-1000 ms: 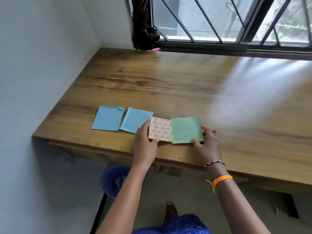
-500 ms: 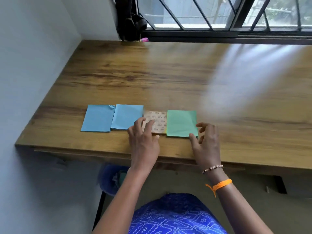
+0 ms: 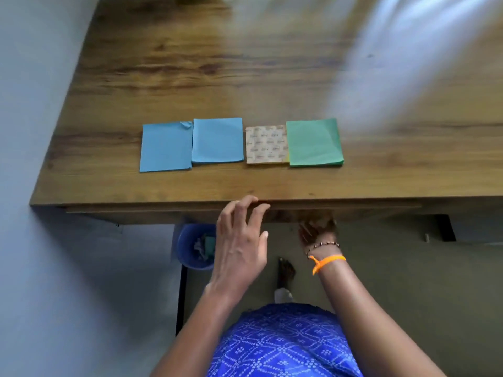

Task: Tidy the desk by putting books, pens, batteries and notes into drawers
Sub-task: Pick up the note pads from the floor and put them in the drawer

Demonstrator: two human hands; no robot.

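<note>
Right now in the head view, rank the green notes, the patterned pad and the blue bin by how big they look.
1. Green notes: largest.
2. Patterned pad: clearly smaller than the green notes beside it.
Blue bin: unranked; it stands on the floor, farther from the camera, and the desk and left arm hide part of it.

Four flat note pads [image 3: 239,144] side by side near desk edge [image 3: 190,198]

Wooden table [image 3: 245,63] set against a pale wall [image 3: 35,104] on its left. Beneath the table's front edge, a blue bin [image 3: 190,248] on the floor [image 3: 408,281], holding crumpled scraps. Black table leg [image 3: 181,295] beside the bin.
</note>
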